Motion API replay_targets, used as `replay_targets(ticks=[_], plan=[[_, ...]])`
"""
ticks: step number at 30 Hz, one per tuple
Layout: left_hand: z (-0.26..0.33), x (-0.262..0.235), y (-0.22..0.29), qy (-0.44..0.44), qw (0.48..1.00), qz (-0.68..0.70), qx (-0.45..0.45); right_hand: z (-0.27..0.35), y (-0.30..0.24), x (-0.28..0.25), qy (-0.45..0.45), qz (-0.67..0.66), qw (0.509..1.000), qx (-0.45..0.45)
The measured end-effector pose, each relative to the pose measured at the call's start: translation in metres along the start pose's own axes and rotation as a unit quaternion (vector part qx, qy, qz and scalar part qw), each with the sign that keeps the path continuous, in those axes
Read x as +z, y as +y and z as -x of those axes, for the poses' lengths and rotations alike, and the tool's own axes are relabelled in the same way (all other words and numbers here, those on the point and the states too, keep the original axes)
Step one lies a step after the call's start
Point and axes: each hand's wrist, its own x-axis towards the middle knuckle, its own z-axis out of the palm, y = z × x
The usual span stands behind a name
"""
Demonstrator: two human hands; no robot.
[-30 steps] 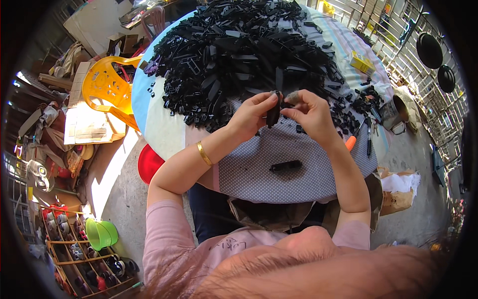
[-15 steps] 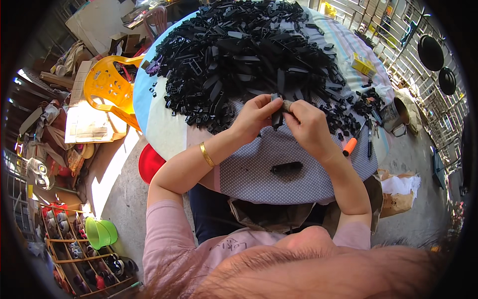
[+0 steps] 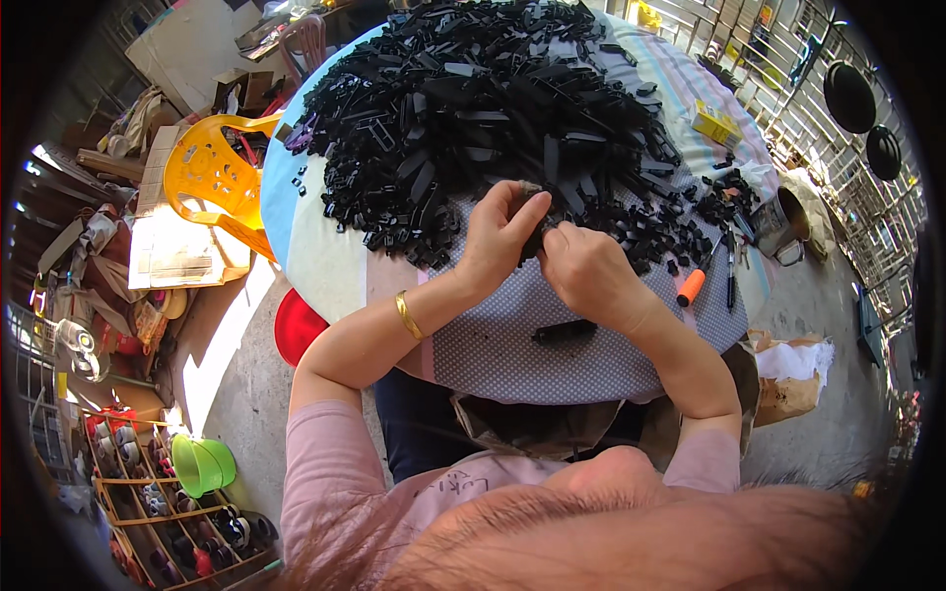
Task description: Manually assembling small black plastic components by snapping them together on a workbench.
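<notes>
Over the near part of a round cloth-covered table (image 3: 641,366), both hands meet at one small black plastic part (image 3: 532,241). My left hand (image 3: 498,236) is closed around it, thumb along its upper side. From the right, the fingers of my right hand (image 3: 591,271) are pinched against its lower end; their tips are partly hidden. Beyond the hands rises a large heap of black plastic parts (image 3: 493,108), long flat pieces mixed with small ones. A single dark elongated piece (image 3: 565,333) lies on the dotted cloth nearer to me.
An orange-handled tool (image 3: 692,287) and a black pen-like tool (image 3: 731,281) lie right of my forearm. Farther right are a metal mug (image 3: 778,222) and a yellow box (image 3: 716,123). A yellow chair (image 3: 212,167) and red stool (image 3: 298,325) stand at the left.
My right hand has moved slightly left and down, from the part's upper end to its lower end. The left hand still holds the part, turned a little.
</notes>
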Motion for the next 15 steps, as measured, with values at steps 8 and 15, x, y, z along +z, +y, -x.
replay_targets(ticks=[8,15], plan=[[-0.013,-0.007,-0.012,0.05,0.995,-0.063,0.062,-0.004,-0.001,-0.003,-0.039,-0.149,0.983,0.102],[0.011,0.006,0.013,-0.352,0.887,-0.296,0.033,0.008,0.092,-0.005,-0.007,0.013,0.928,0.373]])
